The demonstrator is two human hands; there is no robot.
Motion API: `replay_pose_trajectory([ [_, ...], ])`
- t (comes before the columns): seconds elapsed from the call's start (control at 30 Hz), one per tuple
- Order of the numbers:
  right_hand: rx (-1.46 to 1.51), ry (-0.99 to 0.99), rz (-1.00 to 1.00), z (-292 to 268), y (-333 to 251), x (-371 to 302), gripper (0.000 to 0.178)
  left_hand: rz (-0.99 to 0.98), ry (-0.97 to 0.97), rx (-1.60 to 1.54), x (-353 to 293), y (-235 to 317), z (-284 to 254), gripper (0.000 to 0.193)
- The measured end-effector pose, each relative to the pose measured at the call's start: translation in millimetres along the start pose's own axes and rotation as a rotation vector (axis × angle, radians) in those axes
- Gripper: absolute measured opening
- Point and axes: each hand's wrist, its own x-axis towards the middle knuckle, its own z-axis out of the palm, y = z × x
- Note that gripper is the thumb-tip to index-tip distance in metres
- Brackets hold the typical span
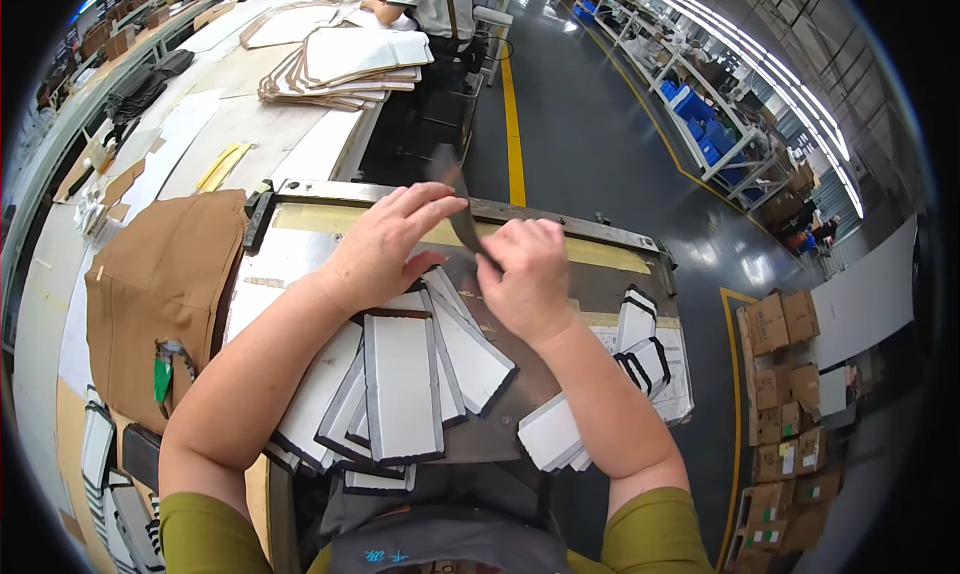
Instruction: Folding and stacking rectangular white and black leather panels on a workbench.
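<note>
My right hand (530, 274) is closed, its thumb and fingers pinching the lower end of a thin dark strip-like piece (463, 219). The piece stands tilted above the metal-topped work surface, and its upper end is blurred. Beside it, my left hand (390, 236) has its fingers stretched out and the thumb apart; the fingertips reach the edge of the dark piece. Whether they press on it I cannot tell. Below my hands lies a fanned pile of white panels with dark edges (403, 384). More white dark-edged pieces (552, 434) lie by my right forearm.
A brown sheet (165, 284) lies left of the metal-topped surface (300, 229). Farther off are a stack of white panels (350, 59) and a seated person (440, 14). Cardboard boxes (785, 404) stand right, across the grey floor (570, 124). Shelves (700, 114) hold blue bins.
</note>
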Motion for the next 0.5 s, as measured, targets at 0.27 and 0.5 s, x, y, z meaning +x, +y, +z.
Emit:
replay_pose_trajectory([
  [0.27,0.118,0.055,-0.025,3,-11,2,0.031,-0.207,0.184,-0.088,-4,-6,8,0.062],
  [0.5,0.322,0.009,-0.177,12,-13,-2,0.031,-0.197,-0.115,-0.053,-9,-14,11,0.048],
])
